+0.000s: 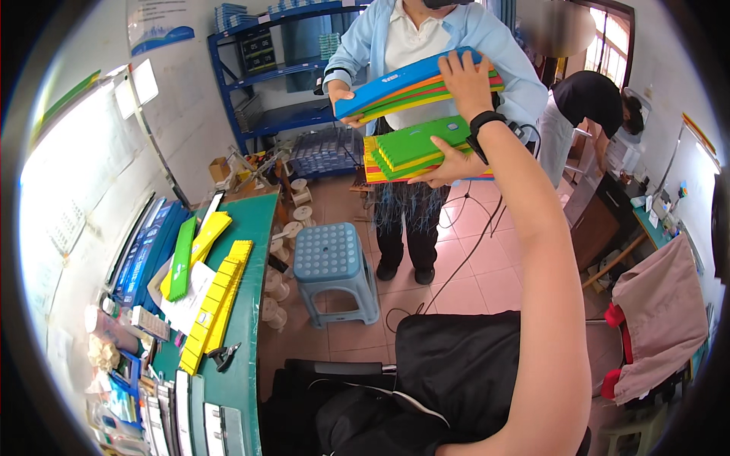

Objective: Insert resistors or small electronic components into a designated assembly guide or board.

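My right hand (465, 82) reaches up and forward, its fingers curled over the right end of a slanted stack of long flat coloured strips (399, 82), blue on top with orange, green, red and yellow below. A person in a light blue jacket (506, 38) stands facing me. One of that person's hands (344, 105) grips the stack's left end. The other hand (447, 166) holds a lower pile of green, yellow and red strips (422, 140) with notched ends. A black band circles my wrist. My left hand is out of view.
A green table (251, 285) at left bears yellow notched strips (217, 304), a green strip (181, 258) and black-handled cutters (224, 356). A blue stool (328, 262) stands beside it. Cables cross the tiled floor. Behind are blue shelves (285, 120); another person bends at right.
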Demonstrator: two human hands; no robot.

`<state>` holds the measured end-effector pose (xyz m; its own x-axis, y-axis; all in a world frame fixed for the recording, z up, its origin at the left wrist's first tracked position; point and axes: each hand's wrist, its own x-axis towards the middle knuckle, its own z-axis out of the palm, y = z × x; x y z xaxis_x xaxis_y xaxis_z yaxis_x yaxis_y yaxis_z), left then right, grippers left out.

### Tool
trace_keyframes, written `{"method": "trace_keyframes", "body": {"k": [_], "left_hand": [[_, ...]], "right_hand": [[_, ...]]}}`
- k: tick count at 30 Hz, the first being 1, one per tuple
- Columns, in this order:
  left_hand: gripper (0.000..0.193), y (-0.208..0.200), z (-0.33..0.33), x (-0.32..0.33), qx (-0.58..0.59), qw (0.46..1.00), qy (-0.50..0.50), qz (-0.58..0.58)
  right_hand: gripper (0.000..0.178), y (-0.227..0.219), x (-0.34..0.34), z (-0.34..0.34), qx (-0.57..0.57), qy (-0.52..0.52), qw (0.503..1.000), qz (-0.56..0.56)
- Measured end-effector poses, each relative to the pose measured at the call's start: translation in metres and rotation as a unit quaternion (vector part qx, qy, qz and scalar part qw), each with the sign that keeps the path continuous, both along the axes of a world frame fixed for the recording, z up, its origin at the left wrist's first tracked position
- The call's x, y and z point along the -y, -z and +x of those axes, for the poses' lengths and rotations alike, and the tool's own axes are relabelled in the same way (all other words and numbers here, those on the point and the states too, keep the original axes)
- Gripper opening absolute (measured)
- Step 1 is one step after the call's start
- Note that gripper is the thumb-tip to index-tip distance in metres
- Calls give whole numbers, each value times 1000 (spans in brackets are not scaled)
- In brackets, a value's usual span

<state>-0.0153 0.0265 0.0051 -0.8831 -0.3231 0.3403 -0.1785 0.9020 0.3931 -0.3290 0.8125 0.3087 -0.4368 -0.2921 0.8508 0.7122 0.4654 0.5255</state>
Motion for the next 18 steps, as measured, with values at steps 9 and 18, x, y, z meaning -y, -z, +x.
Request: {"method": "trace_keyframes", "body": {"k": [9, 18], "left_hand": [[34, 8, -1, 4, -11, 1000, -1, 18], [28, -12, 0, -7, -47, 999, 20, 7]], "right_hand": [[18, 37, 47, -22, 36, -106, 993, -28], [18, 50, 106, -14, 60, -128, 988, -56]]}}
